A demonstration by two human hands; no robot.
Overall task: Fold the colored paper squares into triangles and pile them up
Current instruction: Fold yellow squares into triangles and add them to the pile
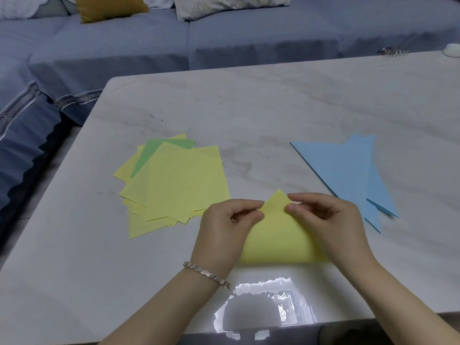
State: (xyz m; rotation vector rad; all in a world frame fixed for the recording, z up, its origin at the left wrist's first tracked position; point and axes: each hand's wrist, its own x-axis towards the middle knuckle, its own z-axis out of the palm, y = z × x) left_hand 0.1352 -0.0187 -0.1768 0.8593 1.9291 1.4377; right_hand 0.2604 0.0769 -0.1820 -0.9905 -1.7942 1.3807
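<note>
White marble-veined table (249, 108) across most of the view, its glossy near edge catching a bright reflection. Behind it, grey-blue sofa (249, 46) along the far and left sides, with a mustard cushion (109, 6) and a pale patterned cushion (231, 6) against the back.

On the right of the tabletop, pile of blue triangles (343, 170), folded and overlapping, slightly out of line with one another. On the left, loose stack of yellow squares (184, 183), unfolded and skewed, with one green sheet (154, 150) showing near the stack's far side.

Between the two and nearest the person, yellow sheet (276, 240) doubled over on itself, near edge rounded rather than pressed flat, tip pointing away. Left hand (224, 227) at the left of that tip, thumb and forefinger curled and pinching the paper's edge, other fingers curled in. Right hand (331, 220) mirroring it on the right, thumb and forefinger nipping the same corner.

Metal-link bracelet (206, 273) on the left wrist. At the far right edge of the table, small hair claw (392, 52) and a white rounded object (451, 49), too small to identify.
</note>
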